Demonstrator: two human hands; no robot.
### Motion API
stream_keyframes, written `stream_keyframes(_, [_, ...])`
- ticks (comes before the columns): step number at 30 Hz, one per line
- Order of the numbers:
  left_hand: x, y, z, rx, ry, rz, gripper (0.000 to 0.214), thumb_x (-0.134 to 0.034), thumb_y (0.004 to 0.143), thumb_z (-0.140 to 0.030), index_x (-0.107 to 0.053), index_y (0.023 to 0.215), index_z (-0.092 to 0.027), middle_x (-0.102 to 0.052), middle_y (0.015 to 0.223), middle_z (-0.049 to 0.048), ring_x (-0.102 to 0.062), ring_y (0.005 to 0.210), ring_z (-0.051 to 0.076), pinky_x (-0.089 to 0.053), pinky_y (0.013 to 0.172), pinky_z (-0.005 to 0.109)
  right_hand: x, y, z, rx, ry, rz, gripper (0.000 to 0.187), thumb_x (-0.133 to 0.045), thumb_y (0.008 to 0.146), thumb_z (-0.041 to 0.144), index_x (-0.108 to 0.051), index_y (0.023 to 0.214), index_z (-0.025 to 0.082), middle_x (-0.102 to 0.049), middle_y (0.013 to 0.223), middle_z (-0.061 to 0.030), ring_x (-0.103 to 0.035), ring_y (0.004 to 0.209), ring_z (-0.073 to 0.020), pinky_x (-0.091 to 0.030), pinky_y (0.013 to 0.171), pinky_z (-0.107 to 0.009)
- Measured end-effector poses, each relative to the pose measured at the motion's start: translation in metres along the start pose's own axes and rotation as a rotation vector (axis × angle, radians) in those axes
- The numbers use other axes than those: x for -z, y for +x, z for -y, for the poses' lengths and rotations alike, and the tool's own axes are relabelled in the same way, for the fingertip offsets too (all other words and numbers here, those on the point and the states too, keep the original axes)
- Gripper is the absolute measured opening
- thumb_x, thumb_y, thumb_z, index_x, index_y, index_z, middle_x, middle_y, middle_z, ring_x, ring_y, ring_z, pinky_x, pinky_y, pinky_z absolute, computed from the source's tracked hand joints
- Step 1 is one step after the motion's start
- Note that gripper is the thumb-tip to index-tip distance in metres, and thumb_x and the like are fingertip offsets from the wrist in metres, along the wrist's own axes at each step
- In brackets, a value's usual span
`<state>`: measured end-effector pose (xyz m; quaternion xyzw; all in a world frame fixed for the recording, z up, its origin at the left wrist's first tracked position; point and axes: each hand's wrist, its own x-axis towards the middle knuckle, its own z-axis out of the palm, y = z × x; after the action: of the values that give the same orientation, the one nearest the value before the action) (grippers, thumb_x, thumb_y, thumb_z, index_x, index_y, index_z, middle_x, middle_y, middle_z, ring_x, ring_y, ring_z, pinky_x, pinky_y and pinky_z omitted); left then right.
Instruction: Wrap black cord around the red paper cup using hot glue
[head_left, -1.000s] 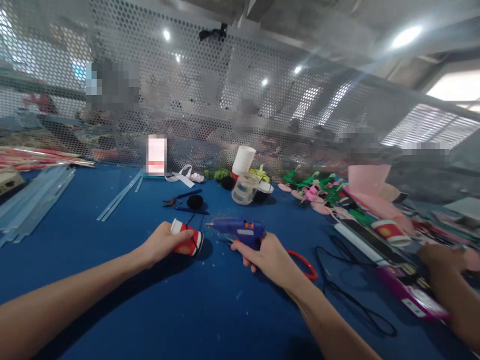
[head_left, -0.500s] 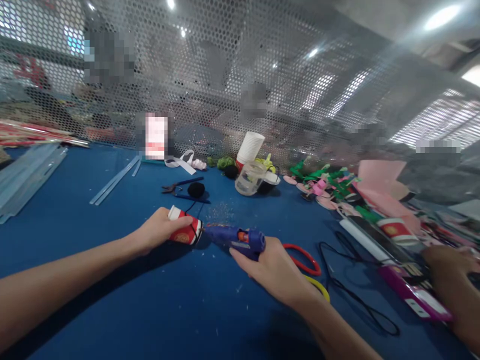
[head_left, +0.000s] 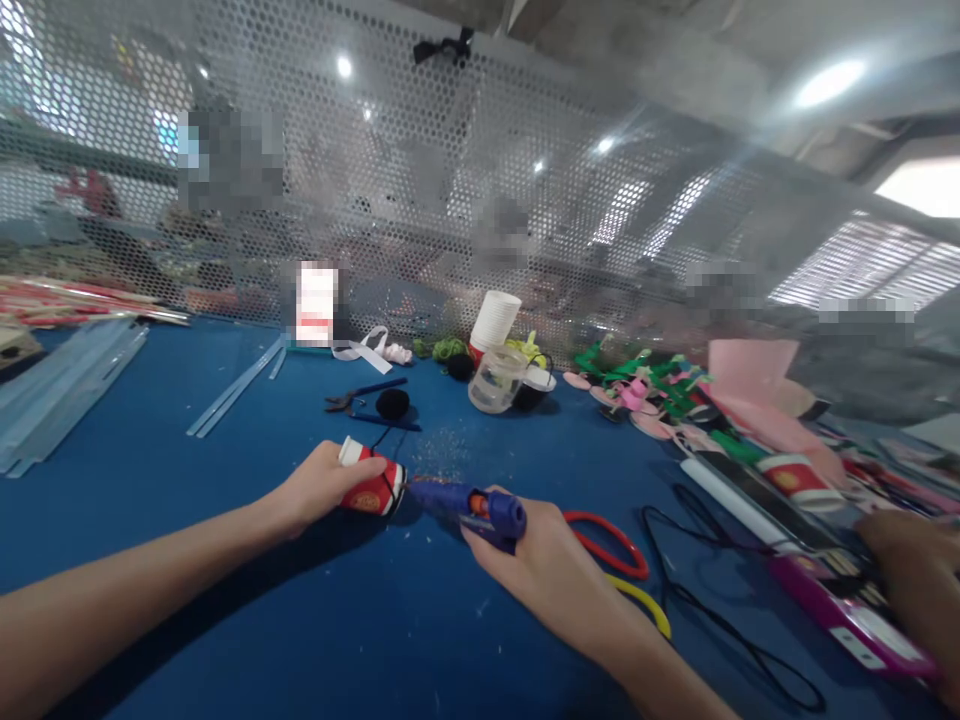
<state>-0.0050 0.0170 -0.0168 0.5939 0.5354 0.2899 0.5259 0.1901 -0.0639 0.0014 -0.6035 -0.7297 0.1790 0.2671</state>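
My left hand [head_left: 319, 484] is wrapped round a small red and white paper cup [head_left: 369, 484] lying on its side on the blue table [head_left: 225, 600]. My right hand [head_left: 541, 560] grips a blue glue gun [head_left: 469, 503]. The gun's nozzle points left and touches the cup's bottom end. A thin black cord runs from the cup toward a black pompom [head_left: 391, 403] behind it.
Red and yellow rings [head_left: 615, 550] lie beside my right wrist, with a black cable [head_left: 720, 620] further right. Another person's hand [head_left: 911, 570] rests at the right edge over a purple box [head_left: 847, 620]. Clear glue sticks [head_left: 60, 390] lie at left; cups, a jar [head_left: 495, 378] and ribbons stand by the perforated screen.
The glue gun has swung down and left until its tip meets the cup's end. My left hand has kept the cup in place.
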Motion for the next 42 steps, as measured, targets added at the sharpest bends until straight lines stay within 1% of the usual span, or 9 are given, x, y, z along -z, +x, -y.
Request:
stream_keyframes(7, [-0.0009,-0.0037,-0.0027,0.007,-0.036,-0.003,0.032,-0.057,0.057,-0.043,-0.047,0.045,-0.014,-0.042,0.041,-0.0053,-0.033,0.041,0.007,-0.022,0.043,0.021,0.0002,-0.0004,0.0024,0.004,-0.005,0.032,0.011,-0.042,0.070,0.017,-0.044,0.060,0.018,-0.048,0.054,0.0030,-0.038,0.046,-0.0085,-0.029,0.044,-0.020])
stream_keyframes(15, [-0.0011,-0.0002,-0.0003,-0.008,0.034,-0.016,0.035,-0.056,0.056,-0.046,-0.046,0.045,-0.015,-0.038,0.039,-0.0057,-0.029,0.040,0.007,-0.018,0.042,0.021,0.0013,-0.0019,0.0026,0.000,-0.009,0.013,0.011,-0.041,0.070,0.017,-0.043,0.059,0.018,-0.048,0.054,0.0022,-0.038,0.046,-0.0085,-0.027,0.040,-0.020])
stream_keyframes(19, [-0.0015,0.0015,0.0014,-0.009,0.003,0.008,0.033,-0.056,0.057,-0.044,-0.049,0.047,-0.014,-0.041,0.041,-0.0052,-0.033,0.041,0.008,-0.021,0.043,0.021,0.0030,-0.0018,0.0033,-0.008,-0.010,0.052,0.010,-0.042,0.070,0.017,-0.043,0.059,0.018,-0.049,0.056,0.0017,-0.039,0.048,-0.0093,-0.030,0.043,-0.020])
stream_keyframes(24, [-0.0015,0.0000,-0.0016,0.046,-0.023,-0.006,0.034,-0.057,0.056,-0.045,-0.049,0.046,-0.014,-0.044,0.041,-0.0042,-0.035,0.041,0.008,-0.022,0.043,0.021,0.0032,-0.0019,0.0041,-0.006,-0.024,0.102,0.007,-0.043,0.068,0.015,-0.048,0.064,0.018,-0.051,0.060,0.0006,-0.043,0.053,-0.0112,-0.033,0.048,-0.021])
stream_keyframes(26, [-0.0015,-0.0004,-0.0019,0.050,-0.035,0.001,0.034,-0.057,0.055,-0.046,-0.050,0.047,-0.013,-0.045,0.041,-0.0037,-0.036,0.041,0.008,-0.022,0.043,0.021,0.0023,-0.0019,0.0033,0.005,-0.034,0.085,0.007,-0.044,0.068,0.015,-0.048,0.064,0.018,-0.052,0.060,0.0005,-0.043,0.053,-0.0113,-0.033,0.049,-0.021])
stream_keyframes(30, [-0.0018,0.0000,-0.0013,0.039,-0.043,0.006,0.034,-0.058,0.055,-0.045,-0.050,0.047,-0.013,-0.046,0.041,-0.0034,-0.036,0.040,0.008,-0.022,0.043,0.021,0.0012,-0.0019,0.0012,0.004,-0.049,0.010,0.010,-0.044,0.068,0.015,-0.045,0.059,0.018,-0.050,0.056,0.0022,-0.041,0.049,-0.0094,-0.031,0.046,-0.020])
stream_keyframes(32, [-0.0021,0.0003,-0.0012,0.031,-0.047,0.008,0.033,-0.058,0.055,-0.044,-0.050,0.047,-0.013,-0.046,0.041,-0.0036,-0.036,0.040,0.008,-0.023,0.042,0.021,0.0017,-0.0019,0.0011,0.000,-0.049,0.010,0.010,-0.044,0.068,0.015,-0.045,0.058,0.018,-0.050,0.055,0.0025,-0.040,0.048,-0.0091,-0.030,0.046,-0.020])
stream_keyframes(37, [-0.0022,-0.0001,-0.0016,0.038,-0.022,-0.005,0.032,-0.057,0.056,-0.043,-0.051,0.048,-0.013,-0.045,0.041,-0.0034,-0.036,0.041,0.008,-0.022,0.042,0.021,0.0030,-0.0015,0.0028,0.018,-0.053,0.087,0.008,-0.044,0.068,0.014,-0.051,0.065,0.017,-0.053,0.061,0.0001,-0.044,0.053,-0.0108,-0.033,0.049,-0.021])
stream_keyframes(42, [-0.0026,-0.0020,-0.0027,0.004,-0.021,0.012,0.033,-0.056,0.058,-0.044,-0.046,0.047,-0.014,-0.041,0.042,-0.0056,-0.032,0.042,0.007,-0.022,0.043,0.021,0.0015,-0.0007,0.0022,0.012,-0.076,0.019,0.008,-0.044,0.068,0.013,-0.048,0.062,0.017,-0.051,0.059,0.0009,-0.042,0.051,-0.0101,-0.032,0.049,-0.021])
